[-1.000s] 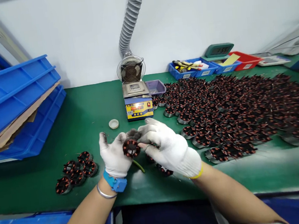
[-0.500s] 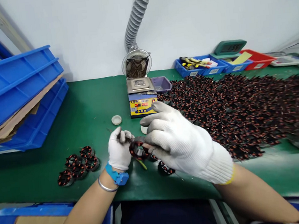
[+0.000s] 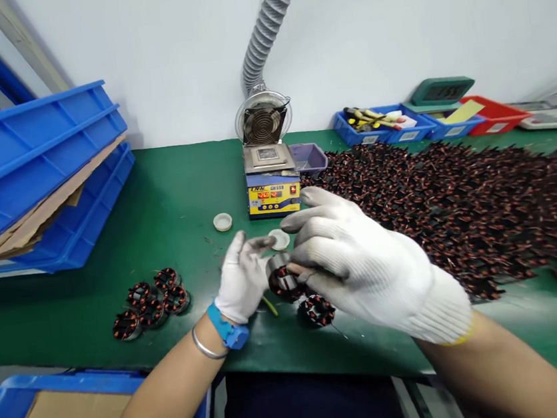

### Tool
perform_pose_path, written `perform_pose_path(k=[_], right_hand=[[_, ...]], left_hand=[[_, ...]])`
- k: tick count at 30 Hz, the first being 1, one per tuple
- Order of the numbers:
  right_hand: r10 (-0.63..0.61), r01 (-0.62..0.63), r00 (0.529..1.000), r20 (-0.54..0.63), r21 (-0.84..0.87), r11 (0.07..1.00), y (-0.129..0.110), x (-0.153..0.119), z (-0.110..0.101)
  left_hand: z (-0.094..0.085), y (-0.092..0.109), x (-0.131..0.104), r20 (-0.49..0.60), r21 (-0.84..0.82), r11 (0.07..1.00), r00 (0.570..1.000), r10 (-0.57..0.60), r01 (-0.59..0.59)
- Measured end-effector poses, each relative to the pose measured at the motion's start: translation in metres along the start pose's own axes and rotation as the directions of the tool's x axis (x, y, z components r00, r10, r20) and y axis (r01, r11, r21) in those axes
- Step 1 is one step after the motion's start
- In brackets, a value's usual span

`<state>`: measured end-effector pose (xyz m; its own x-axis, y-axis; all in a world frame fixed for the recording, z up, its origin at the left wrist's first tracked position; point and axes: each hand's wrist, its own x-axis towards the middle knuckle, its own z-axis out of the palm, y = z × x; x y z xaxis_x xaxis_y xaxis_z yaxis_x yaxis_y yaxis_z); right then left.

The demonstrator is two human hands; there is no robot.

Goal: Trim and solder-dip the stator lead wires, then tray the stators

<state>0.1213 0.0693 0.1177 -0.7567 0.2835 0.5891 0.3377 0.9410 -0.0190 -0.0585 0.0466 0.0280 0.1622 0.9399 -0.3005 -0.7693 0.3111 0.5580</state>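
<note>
My right hand (image 3: 359, 260), in a white glove with grey fingertips, pinches a ring-shaped copper-wound coil (image 3: 282, 279) between thumb and fingers above the green table. Just left of that coil is my left hand (image 3: 244, 276), also gloved, its fingers apart and nothing in its grasp. Below the held coil, another wound coil (image 3: 317, 310) lies on the table. A thin green tool (image 3: 270, 306) shows between the hands. Several coils (image 3: 152, 310) sit grouped at the left. A small white dish (image 3: 279, 239) is behind the held coil.
Behind the hands stands a blue and yellow heating unit (image 3: 273, 196) under a grey duct (image 3: 270, 25). Many coils (image 3: 433, 205) cover the right side. Blue crates (image 3: 36, 163) are stacked at left; small bins (image 3: 403, 129) line the wall. Another white dish (image 3: 222, 222) lies left of the unit.
The coil in my right hand has moved right, away from my left hand, whose fingers have opened. The whole view has shifted slightly.
</note>
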Motion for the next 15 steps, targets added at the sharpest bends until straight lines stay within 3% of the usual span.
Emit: perform_pose_path(k=[2,4,6,7,8,10,11,13,15], right_hand=[[0.002,-0.002,1.000,0.008,0.007,1.000,0.003,-0.001,0.001],[0.020,-0.020,1.000,-0.004,0.022,1.000,0.007,-0.007,0.004],[0.080,-0.076,0.996,-0.044,0.069,0.995,0.009,-0.016,0.009],[0.138,-0.129,0.988,-0.074,0.115,0.985,0.010,-0.021,0.014],[0.221,-0.201,0.971,-0.097,0.180,0.963,0.009,-0.027,0.018],[0.437,-0.378,0.895,-0.088,0.369,0.849,0.008,-0.039,0.029],[0.548,-0.456,0.835,-0.060,0.481,0.749,0.008,-0.046,0.035],[0.725,-0.516,0.688,-0.018,0.690,0.507,0.010,-0.060,0.045],[0.829,-0.460,0.558,-0.043,0.815,0.353,0.015,-0.074,0.051]], left_hand=[[-0.002,-0.004,0.000,0.213,0.111,0.973,0.952,-0.220,0.200],[-0.001,-0.009,-0.003,0.321,0.273,0.934,0.893,-0.315,0.231],[0.002,-0.014,-0.008,0.272,0.398,0.915,0.945,-0.182,0.061],[0.003,-0.016,-0.010,0.218,0.455,0.886,0.976,-0.019,-0.085],[0.003,-0.017,-0.012,0.168,0.515,0.824,0.971,0.172,-0.235],[0.001,-0.018,-0.015,0.125,0.623,0.641,0.865,0.486,-0.449],[-0.001,-0.017,-0.017,0.124,0.656,0.568,0.813,0.569,-0.497],[-0.003,-0.013,-0.019,0.111,0.672,0.510,0.754,0.647,-0.537],[-0.003,-0.007,-0.019,0.044,0.657,0.543,0.745,0.665,-0.523]])
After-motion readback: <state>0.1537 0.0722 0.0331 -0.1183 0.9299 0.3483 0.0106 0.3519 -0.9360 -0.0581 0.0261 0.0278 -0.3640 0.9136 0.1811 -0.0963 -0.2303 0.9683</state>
